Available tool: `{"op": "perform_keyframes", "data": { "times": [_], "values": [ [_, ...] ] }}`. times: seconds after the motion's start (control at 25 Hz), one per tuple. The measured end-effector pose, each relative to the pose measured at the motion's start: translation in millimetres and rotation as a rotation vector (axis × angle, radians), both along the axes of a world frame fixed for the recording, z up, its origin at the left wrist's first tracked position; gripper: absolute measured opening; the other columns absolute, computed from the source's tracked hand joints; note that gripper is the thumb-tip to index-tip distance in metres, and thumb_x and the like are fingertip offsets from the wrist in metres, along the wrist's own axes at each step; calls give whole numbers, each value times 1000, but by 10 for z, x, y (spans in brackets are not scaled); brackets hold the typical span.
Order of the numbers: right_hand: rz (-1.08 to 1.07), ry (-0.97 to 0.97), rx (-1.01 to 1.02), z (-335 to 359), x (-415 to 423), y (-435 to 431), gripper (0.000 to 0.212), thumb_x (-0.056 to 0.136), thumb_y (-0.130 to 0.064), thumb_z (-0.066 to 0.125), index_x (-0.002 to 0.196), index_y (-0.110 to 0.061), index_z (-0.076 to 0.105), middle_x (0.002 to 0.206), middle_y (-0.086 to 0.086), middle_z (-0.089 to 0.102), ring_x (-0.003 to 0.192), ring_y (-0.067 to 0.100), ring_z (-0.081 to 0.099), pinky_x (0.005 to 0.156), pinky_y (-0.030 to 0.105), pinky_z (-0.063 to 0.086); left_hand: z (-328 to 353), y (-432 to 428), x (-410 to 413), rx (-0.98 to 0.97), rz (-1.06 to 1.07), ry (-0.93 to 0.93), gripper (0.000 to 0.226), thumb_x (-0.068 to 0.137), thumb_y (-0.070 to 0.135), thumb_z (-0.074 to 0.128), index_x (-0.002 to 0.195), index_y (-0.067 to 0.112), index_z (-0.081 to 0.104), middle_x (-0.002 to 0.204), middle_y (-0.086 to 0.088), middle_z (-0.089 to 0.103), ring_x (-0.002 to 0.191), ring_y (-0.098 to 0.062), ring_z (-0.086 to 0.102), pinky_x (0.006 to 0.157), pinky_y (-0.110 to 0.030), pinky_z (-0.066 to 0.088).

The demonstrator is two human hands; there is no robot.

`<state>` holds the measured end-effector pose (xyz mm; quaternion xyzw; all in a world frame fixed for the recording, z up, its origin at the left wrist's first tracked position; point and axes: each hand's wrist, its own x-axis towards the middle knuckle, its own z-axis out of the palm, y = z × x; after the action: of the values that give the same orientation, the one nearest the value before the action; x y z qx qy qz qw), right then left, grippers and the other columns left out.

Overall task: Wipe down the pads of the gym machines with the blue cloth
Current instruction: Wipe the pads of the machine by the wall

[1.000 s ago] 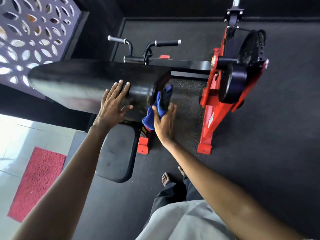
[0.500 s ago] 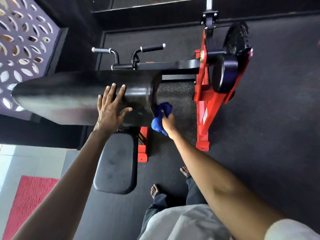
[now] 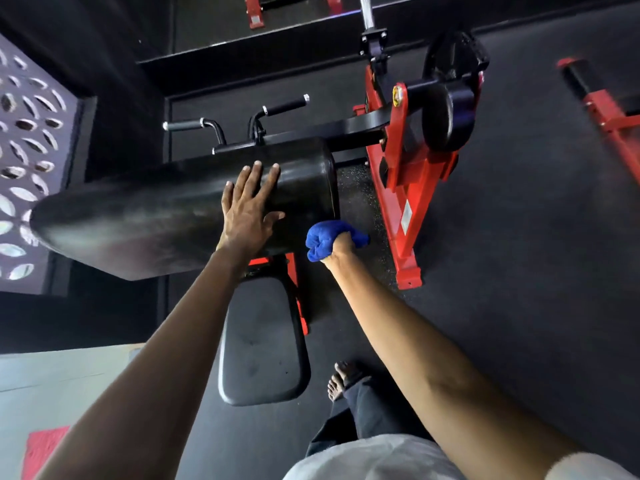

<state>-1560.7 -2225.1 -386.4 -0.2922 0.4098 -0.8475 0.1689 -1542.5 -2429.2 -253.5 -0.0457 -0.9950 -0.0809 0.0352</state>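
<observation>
Since our right grip (image 3: 341,245) clenched the blue cloth (image 3: 318,240) into a ball at centre frame, just beside the end of the big pad (image 3: 138,220), we risked missing patches; our left grip (image 3: 247,213), spread flat farther up, might smear it.

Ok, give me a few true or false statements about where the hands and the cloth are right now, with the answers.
1. The left hand lies flat on the large black pad. True.
2. The right hand is empty. False: it grips the bunched blue cloth.
3. The cloth rests on the small pad. False: it is held near the large pad's end, clear of the small seat pad.
4. The machine's frame is red. True.
</observation>
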Motion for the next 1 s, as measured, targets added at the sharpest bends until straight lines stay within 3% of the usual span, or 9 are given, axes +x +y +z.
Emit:
{"op": "perform_keyframes", "data": {
  "times": [0.04, 0.12, 0.2, 0.24, 0.36, 0.48, 0.68, 0.88, 1.0],
  "values": [
    [-157, -291, 236, 211, 131, -16, 31, 70, -37, 53, 69, -7, 48, 52, -12, 37, 46, 20, 34, 50, 24, 37, -8, -14, -11, -6, -4, 3, 90, 87, 40, 71, 158, 40, 16, 167, 0, 17, 154, -21, 12, 122, -44, 5],
    [-510, -1035, 400, 453, 230, -348, 21, 104, -33, 30, 98, -24, 48, 82, -21, 54, 71, 13, 54, 55, 25, 51, -14, -34, -12, 1, -19, 3, 90, 87, 40, 71, 158, 40, 16, 167, 0, 17, 154, -21, 12, 122, -45, 6],
    [-991, -1192, 542, 528, 329, -447, 34, 107, -37, 36, 130, -16, 50, 117, 2, 62, 103, 25, 64, 82, 26, 52, 3, -17, 5, 12, -45, 5, 89, 88, 37, 70, 159, 36, 16, 167, -1, 16, 154, -21, 11, 123, -44, 6],
    [-1151, -1144, 552, 566, 421, -442, 43, 105, -33, 47, 136, -4, 49, 129, 13, 62, 114, 30, 62, 92, 24, 46, 34, -37, 48, 49, -63, 8, 87, 90, 32, 69, 160, 33, 17, 168, -2, 16, 155, -21, 11, 123, -43, 6],
    [-1535, -640, 625, 853, 403, -599, 53, 94, -16, 69, 132, 15, 49, 131, 30, 58, 123, 26, 53, 108, 9, 27, -37, -269, 503, 160, -45, 127, 73, 94, 17, 60, 159, 21, 26, 167, -5, 20, 154, -20, 16, 124, -40, 11],
    [-1656, -362, 772, 904, 426, -863, 59, 81, -6, 81, 122, 23, 51, 120, 39, 59, 116, 29, 44, 107, 1, 16, -373, -733, 1260, 272, 181, 119, 69, 93, 11, 62, 156, 20, 34, 164, -8, 24, 148, -27, 27, 118, -49, 26],
    [-1632, -381, 939, 538, 468, -1336, 51, 88, -19, 76, 116, 16, 53, 112, 33, 56, 106, 42, 49, 98, 42, 37, -1113, -1449, 2025, 373, 421, -219, 69, 93, 12, 61, 156, 20, 34, 161, -13, 29, 144, -38, 31, 112, -59, 29],
    [-1671, -429, 1074, 61, 678, -1979, 50, 95, -29, 65, 116, 16, 57, 102, 31, 60, 92, 44, 62, 87, 43, 44, -1619, -1844, 2235, 439, 374, -411, 75, 91, 14, 63, 158, 20, 29, 160, -15, 29, 146, -37, 30, 112, -57, 31],
    [-1706, -433, 1142, -355, 721, -2246, 55, 98, -39, 56, 130, 6, 58, 119, 26, 63, 109, 40, 61, 102, 38, 43, -1922, -2090, 2343, 419, 354, -493, 75, 94, 21, 61, 159, 23, 24, 162, -13, 26, 146, -37, 28, 114, -57, 30]
  ]
}}
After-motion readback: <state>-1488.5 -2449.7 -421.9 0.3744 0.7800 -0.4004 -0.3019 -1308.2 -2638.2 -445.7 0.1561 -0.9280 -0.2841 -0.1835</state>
